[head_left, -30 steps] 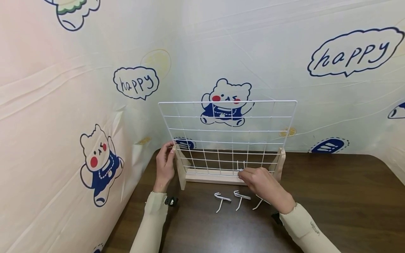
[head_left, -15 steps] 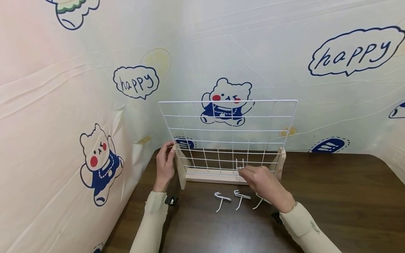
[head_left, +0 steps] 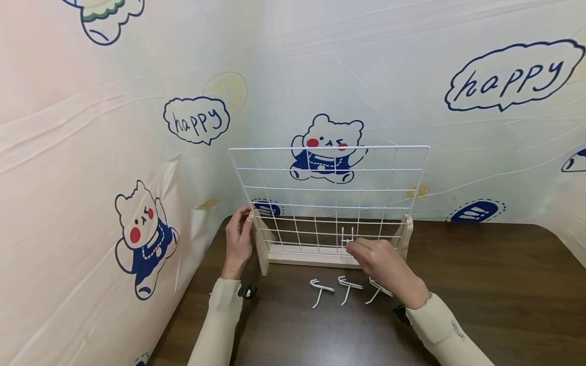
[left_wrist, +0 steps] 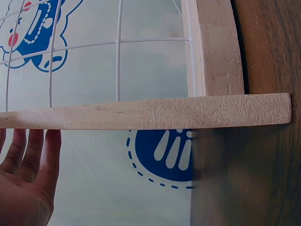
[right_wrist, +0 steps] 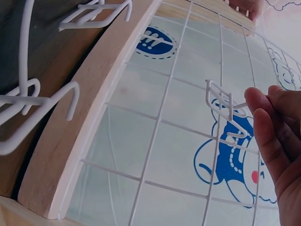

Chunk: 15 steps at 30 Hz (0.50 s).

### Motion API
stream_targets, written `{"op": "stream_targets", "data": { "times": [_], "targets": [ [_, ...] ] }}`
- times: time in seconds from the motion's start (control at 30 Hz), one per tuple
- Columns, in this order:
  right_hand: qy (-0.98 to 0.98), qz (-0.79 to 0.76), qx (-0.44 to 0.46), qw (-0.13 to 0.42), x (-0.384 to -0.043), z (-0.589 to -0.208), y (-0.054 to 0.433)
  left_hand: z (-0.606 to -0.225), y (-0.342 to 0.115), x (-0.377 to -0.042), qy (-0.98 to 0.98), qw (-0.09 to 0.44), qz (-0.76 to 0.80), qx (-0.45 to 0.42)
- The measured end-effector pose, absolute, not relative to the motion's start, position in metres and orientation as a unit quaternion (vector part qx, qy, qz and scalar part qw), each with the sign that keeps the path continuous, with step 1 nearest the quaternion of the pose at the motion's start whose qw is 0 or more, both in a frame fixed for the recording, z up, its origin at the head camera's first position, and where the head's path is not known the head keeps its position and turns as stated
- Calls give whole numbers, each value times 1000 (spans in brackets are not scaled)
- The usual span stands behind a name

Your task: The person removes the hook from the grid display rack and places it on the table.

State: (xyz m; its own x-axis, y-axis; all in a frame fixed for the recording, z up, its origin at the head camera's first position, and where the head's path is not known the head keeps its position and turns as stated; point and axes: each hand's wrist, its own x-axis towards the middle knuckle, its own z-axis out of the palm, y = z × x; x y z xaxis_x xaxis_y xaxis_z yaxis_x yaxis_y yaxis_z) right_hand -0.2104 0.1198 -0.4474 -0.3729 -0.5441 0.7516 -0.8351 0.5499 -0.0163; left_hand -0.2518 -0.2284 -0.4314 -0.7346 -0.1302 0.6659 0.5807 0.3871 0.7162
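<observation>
Pinched between my right hand's (head_left: 382, 262) thumb and fingers is a white double-pronged wire hook (head_left: 348, 238). The right wrist view shows this hook (right_wrist: 220, 101) in front of the white wire grid (right_wrist: 162, 120); whether it touches the wires I cannot tell. The grid (head_left: 329, 169) stands upright in a pale wooden stand (head_left: 311, 258). At the stand's left side panel, my left hand (head_left: 239, 238) touches the wood. In the left wrist view, straight fingers (left_wrist: 51, 155) of that hand meet the panel's (left_wrist: 188, 112) outer side; the thumb is not seen there.
On the brown table (head_left: 471, 290) in front of the stand lie three more white hooks: a left hook (head_left: 322, 287), a middle hook (head_left: 350, 286) and a right hook (head_left: 380, 290) beside my right wrist. A printed curtain (head_left: 389, 76) hangs behind and to the left.
My right hand has lifted the hook slightly along the grid, and its prongs stand a bit higher. The left hand and the stand have stayed put.
</observation>
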Motion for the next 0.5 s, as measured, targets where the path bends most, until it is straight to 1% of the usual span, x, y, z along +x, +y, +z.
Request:
{"op": "stream_targets", "data": {
  "times": [0.5],
  "targets": [
    [-788, 199, 458, 361, -203, -444, 109, -429, -228, -250, -768, 330, -530, -145]
  ]
}}
